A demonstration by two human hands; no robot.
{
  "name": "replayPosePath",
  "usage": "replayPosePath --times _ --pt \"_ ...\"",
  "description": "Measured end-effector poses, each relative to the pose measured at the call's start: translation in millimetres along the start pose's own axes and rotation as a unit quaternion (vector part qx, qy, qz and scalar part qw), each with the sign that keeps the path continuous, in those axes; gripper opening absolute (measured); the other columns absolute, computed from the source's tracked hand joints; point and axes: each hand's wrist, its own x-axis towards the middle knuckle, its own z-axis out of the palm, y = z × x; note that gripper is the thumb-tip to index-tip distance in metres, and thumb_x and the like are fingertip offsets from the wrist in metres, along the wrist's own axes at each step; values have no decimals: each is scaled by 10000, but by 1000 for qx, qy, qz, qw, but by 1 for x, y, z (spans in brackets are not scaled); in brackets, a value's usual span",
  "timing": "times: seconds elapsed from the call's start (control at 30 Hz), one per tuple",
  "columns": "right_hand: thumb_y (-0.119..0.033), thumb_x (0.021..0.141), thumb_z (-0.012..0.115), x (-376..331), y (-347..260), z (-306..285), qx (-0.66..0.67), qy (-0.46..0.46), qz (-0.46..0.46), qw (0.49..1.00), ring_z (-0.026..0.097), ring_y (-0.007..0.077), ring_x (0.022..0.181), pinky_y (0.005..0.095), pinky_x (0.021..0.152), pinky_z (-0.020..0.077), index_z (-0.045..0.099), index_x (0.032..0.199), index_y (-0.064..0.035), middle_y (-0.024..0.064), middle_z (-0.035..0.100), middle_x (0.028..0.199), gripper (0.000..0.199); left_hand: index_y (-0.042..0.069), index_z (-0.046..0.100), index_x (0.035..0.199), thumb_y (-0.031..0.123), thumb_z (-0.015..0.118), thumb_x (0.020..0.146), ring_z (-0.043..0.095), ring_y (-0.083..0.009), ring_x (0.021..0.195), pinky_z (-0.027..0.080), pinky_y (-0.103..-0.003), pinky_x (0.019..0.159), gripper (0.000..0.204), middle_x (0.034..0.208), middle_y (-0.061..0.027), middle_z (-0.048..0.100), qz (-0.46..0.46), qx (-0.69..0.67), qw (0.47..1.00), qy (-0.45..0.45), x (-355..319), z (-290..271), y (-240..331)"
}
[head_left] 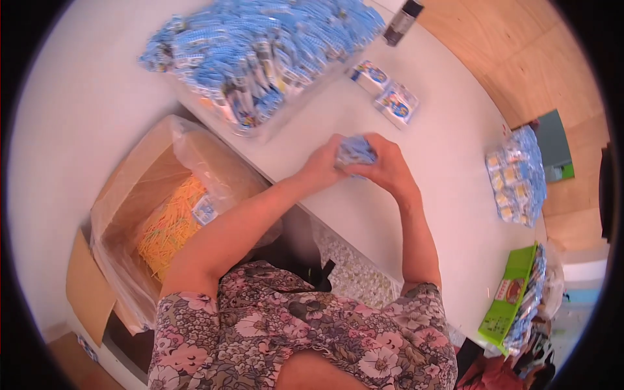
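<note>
Over the white table, both my hands are closed round a small stack of blue packets [355, 151]. My left hand [323, 164] grips its left side, and my right hand [389, 162] wraps its right side with the fingers curled over the top. The stack is slightly blurred, so the single packets are hard to make out. Beyond my hands a large heap of similar blue-and-clear packets [260, 55] fills a clear tray. Two small white-and-blue boxes [397, 104] lie on the table past my right hand.
A cardboard box [123, 175] with a clear plastic liner stands at the left, holding many thin yellow sticks [172, 227]. A dark can [403, 23] stands at the far edge. Bundled blue packets [517, 179] and a green display box [510, 296] lie on the right.
</note>
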Motion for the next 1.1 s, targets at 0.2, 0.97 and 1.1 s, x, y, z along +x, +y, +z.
replayPosePath --times 0.2,0.97,1.1 --pt "-181 643 750 -8 0 5 -82 -18 47 995 620 263 714 352 671 473 600 853 8 182 621 792 319 11 438 1161 65 731 653 503 -357 1049 412 -401 899 588 1061 -130 563 57 149 985 73 -29 -8 38" --pt "-263 655 716 119 -134 71 -273 150 -136 940 618 371 654 431 607 488 575 715 34 215 613 672 334 90 529 827 104 535 739 502 -207 935 351 -337 882 89 859 -56 508 384 591 695 141 -24 -204 99" --pt "-220 682 701 127 -126 66 -292 116 -158 936 623 372 683 440 620 492 596 708 14 209 619 691 258 52 505 857 100 517 739 500 -221 963 361 -355 868 128 945 -88 524 378 594 705 82 -23 -193 102"
